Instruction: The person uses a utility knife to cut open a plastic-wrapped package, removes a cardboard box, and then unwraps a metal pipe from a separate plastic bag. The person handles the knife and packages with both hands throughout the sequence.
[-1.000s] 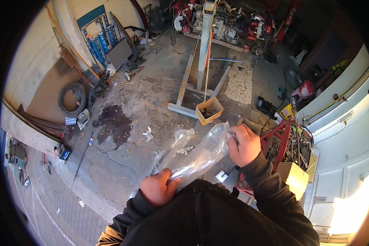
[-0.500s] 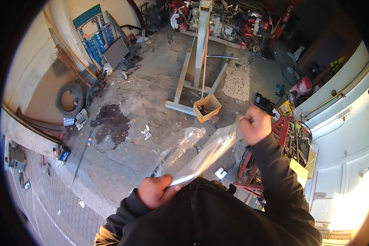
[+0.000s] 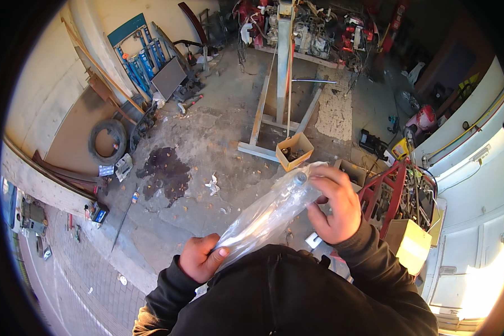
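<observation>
A clear plastic bag (image 3: 256, 217) stretches slantwise in front of my chest, with a long pale thing inside that I cannot make out. At its upper end a round greyish tip (image 3: 300, 178) shows through the crinkled film. My left hand (image 3: 200, 259) is closed on the bag's lower end, the thumb lying on top. Beside the upper end is my right hand (image 3: 339, 204), its fingers curved and spread apart from the thumb. The fingertips touch the film near the round tip.
An open cardboard box (image 3: 295, 154) with dark parts stands at the foot of a grey metal stand (image 3: 283, 73). To the right is a red metal cart (image 3: 395, 196) piled with tools. A tyre (image 3: 107, 140) leans at the left wall, near a dark floor stain (image 3: 165, 173).
My right hand has come down and loosened from a closed pinch to spread fingers. The bag, stretched taut before, is now looser and bunched, and the round tip has come into view.
</observation>
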{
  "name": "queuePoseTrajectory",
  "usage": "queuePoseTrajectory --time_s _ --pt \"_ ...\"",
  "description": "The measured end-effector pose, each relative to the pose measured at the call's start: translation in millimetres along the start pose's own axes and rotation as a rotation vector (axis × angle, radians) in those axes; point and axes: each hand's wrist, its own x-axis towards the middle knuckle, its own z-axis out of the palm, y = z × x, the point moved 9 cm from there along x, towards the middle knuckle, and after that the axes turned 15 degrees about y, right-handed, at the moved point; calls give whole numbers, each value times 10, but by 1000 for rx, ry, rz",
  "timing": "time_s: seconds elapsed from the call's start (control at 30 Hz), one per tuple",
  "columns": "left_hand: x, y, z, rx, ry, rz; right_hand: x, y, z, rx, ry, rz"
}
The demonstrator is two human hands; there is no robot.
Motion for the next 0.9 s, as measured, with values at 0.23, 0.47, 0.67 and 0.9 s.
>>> queuePoseTrajectory --time_s 0.23,0.47,0.67,0.9 --pt "-160 -70 85 -117 -14 -9 -293 187 260 108 -30 35" --pt "-361 -36 206 -260 -73 -102 -615 606 528 -63 -309 117" --pt "-413 21 294 -282 -27 -110 -1123 436 1056 416 -482 327" --pt "-364 80 122 -189 51 -82 -1399 336 1225 670 -733 932"
